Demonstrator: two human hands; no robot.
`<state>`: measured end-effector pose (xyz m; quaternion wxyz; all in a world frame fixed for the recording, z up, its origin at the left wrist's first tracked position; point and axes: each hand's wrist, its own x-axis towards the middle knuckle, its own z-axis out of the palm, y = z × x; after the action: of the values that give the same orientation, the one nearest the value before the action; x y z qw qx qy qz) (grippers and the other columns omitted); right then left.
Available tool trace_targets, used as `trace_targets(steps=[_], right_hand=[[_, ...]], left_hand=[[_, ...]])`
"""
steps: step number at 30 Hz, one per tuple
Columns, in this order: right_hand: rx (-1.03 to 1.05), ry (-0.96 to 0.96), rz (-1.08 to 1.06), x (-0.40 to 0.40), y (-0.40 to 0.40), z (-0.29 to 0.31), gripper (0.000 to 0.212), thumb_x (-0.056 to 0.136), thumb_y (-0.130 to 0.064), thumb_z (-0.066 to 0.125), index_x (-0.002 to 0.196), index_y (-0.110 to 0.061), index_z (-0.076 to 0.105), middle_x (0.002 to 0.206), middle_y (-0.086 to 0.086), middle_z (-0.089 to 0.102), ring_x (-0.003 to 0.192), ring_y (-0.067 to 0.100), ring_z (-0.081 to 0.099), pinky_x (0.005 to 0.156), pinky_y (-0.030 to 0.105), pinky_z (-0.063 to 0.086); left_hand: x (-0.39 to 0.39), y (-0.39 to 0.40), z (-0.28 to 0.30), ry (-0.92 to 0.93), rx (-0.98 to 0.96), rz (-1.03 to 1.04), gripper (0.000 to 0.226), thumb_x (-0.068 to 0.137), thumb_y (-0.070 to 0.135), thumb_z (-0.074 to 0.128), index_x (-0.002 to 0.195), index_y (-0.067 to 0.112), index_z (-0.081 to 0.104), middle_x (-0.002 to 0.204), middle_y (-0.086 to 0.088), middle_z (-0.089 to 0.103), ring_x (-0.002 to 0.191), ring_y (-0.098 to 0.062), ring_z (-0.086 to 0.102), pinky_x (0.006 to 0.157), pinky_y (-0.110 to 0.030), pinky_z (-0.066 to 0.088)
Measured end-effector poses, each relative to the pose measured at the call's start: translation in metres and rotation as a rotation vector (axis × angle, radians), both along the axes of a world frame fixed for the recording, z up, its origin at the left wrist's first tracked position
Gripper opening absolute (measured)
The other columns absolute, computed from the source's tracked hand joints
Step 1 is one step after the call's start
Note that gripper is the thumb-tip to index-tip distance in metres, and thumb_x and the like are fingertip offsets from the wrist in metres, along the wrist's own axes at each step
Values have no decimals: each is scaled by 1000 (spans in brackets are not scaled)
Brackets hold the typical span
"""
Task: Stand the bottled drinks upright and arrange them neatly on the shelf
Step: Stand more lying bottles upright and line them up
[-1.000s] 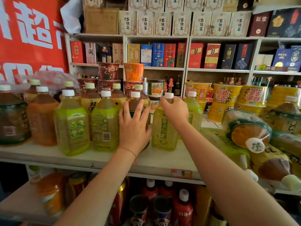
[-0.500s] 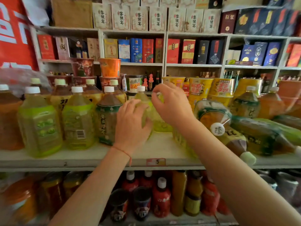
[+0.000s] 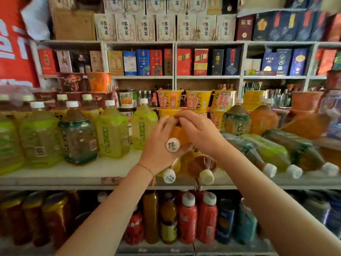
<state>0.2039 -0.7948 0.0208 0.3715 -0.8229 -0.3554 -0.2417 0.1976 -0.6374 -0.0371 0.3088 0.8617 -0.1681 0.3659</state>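
Observation:
An orange-tea bottle (image 3: 178, 136) lies on its side atop a pile, its white cap (image 3: 172, 144) pointing at me. My left hand (image 3: 158, 146) grips it from the left and my right hand (image 3: 200, 133) grips it from the right and above. Two more bottles lie under it, caps at the shelf's front: one (image 3: 168, 175) and a brown one (image 3: 203, 166). Several green and dark bottles lie on their sides to the right (image 3: 267, 152). Upright green bottles (image 3: 112, 132) stand in rows on the left of the white shelf (image 3: 73, 175).
Yellow instant-noodle cups (image 3: 170, 101) stand behind the bottles. Boxed goods (image 3: 143, 61) fill the back wall shelves. Red bottles and cans (image 3: 187, 218) stand on the lower shelf. A red banner (image 3: 13, 52) hangs at the left.
The view has swung right. Both hands left the upright green bottles, which now stand in the row, and moved right onto the lying orange bottle on the pile.

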Motion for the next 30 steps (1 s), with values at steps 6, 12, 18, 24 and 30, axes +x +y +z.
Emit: trace_targets(steps=[6,12,18,24,30], right_hand=[[-23,226,236,11,-39,-11,71,80,-22,60,147,-35,40,144,-11,43,133,9,39,113,37,37],[-244,-282,-61,21,-19,-20,113,71,-43,84,158,-28,13,159,-2,28,146,21,26,120,45,26],[35,-372,10,4,33,-16,99,60,-50,89,137,-10,41,125,3,57,113,24,57,89,42,52],[131,-173,51,-30,120,-18,101,70,-53,81,144,-14,25,135,2,53,108,26,64,73,42,58],[22,81,20,-34,178,-36,101,72,-59,76,144,-17,19,134,2,48,105,27,64,75,47,58]], left_hand=[[-5,-17,3,-115,-124,79,58,88,63,57,139,35,54,144,6,52,132,-12,49,105,-34,47],[-40,-2,38,20,-689,-54,43,85,54,56,123,38,69,125,11,68,117,-12,64,90,-44,59],[-85,28,68,-105,-459,-22,42,89,44,56,124,26,70,108,28,70,106,10,61,86,-11,49],[-84,84,87,-165,-174,452,55,87,73,40,79,25,67,70,8,67,75,-14,65,72,-35,53],[-58,134,65,25,-373,246,36,93,50,64,95,16,75,91,1,75,87,-11,68,90,-43,53]])
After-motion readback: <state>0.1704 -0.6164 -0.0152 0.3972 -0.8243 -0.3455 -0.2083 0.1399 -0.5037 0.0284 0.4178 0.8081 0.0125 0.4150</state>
